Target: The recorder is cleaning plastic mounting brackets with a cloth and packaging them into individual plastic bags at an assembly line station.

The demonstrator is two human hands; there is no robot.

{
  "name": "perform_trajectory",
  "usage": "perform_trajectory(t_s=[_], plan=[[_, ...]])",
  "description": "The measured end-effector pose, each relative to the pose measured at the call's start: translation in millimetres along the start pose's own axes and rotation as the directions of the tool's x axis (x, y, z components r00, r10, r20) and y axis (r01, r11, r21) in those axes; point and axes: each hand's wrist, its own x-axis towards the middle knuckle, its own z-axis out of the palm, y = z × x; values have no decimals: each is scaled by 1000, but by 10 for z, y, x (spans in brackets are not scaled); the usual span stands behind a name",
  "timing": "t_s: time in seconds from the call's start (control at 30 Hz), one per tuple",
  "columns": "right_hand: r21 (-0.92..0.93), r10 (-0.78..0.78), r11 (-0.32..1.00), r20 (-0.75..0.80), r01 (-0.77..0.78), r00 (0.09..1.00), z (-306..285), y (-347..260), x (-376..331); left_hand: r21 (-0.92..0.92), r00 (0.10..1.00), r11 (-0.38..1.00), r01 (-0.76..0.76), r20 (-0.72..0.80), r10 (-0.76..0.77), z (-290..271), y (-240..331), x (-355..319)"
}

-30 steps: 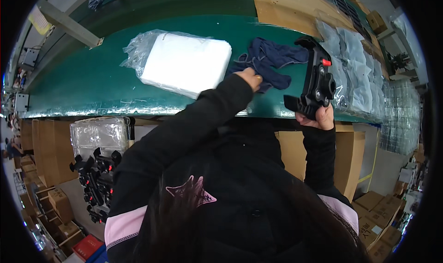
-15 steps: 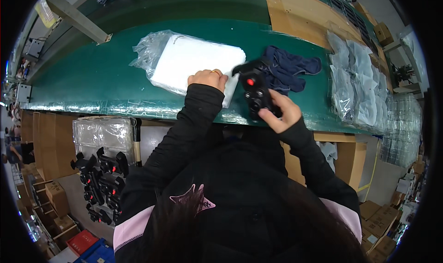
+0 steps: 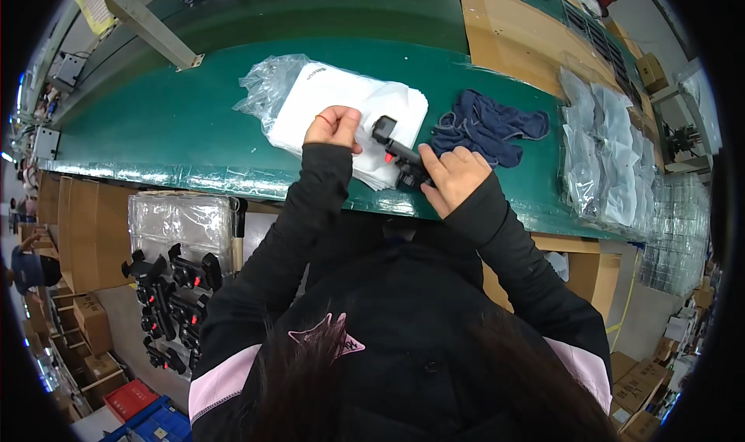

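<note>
A stack of thin white bags (image 3: 306, 93) lies on the green bench, partly inside a crumpled clear plastic wrapper (image 3: 268, 85). Over the stack, my left hand (image 3: 332, 128) has thumb and fingers pinched together on the lifted edge of the top bag. My right hand (image 3: 459, 174) grips a black clamp-ended holder (image 3: 402, 153) with a red button. The holder's upper end reaches over the right side of the stack, close to the raised bag. Beyond my right hand rests a dark blue cloth (image 3: 489, 124).
Several filled translucent bags (image 3: 601, 147) stand in rows at the bench's right end. Cardboard sheets (image 3: 520, 34) lie along the back right. Below the bench at left, more black holders (image 3: 167, 294) with red parts sit beside a clear-wrapped box (image 3: 178, 217). A metal post (image 3: 147, 27) rises at back left.
The top bag's edge has come up with my left hand, which shifted slightly left. My right hand moved left and turned the black holder, bringing its end over the stack.
</note>
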Motion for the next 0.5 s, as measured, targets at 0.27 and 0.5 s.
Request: perform_trajectory(t_s=[0.27,0.5], plan=[[843,367,485,42,-230,929,-167,43,-18,596,513,210,-775,400,760,128,465,-641],[902,656,400,-157,-163,738,-112,-63,-93,160,24,-75,-984,540,841,381,337,-1265]])
